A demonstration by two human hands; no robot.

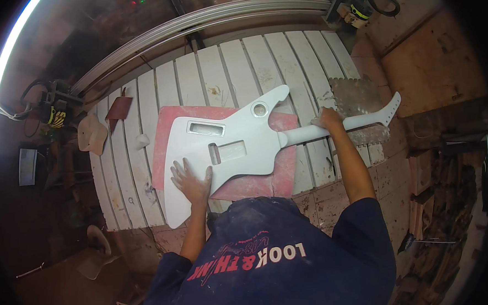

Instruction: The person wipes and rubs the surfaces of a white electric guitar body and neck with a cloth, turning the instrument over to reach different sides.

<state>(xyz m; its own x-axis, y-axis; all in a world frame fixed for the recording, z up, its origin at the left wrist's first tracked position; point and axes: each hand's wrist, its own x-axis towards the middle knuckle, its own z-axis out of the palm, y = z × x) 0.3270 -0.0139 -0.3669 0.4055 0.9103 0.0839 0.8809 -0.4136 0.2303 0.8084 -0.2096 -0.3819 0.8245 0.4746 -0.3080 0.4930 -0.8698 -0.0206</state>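
Left hand (pixel 190 182) lies flat, fingers spread wide, palm pressed onto the lower wing of the white-primed, angular electric guitar body (pixel 222 146) — no pinch at all, just weight pinning it down, by the look of it so the piece cannot slide. Over at the right hand (pixel 328 119), the grip wraps the pale neck (pixel 333 127) just where it leaves the body, fingers curled over the top; how tightly they close underneath I cannot tell. Between the two hands the guitar lies face up, its empty pickup cavities and a round hole showing, the headstock (pixel 388 109) reaching out beyond the right hand. Under the body sits a pink rectangular pad (pixel 278 182), likely cushioning the primed surface from the white slatted wooden tabletop (pixel 226 69). Past the right hand lies a grey, worn cloth (pixel 357 97). Out beyond the left hand, a brown sheet of sandpaper (pixel 119 107) and a pale curved scrap (pixel 92 133) rest on the slats.
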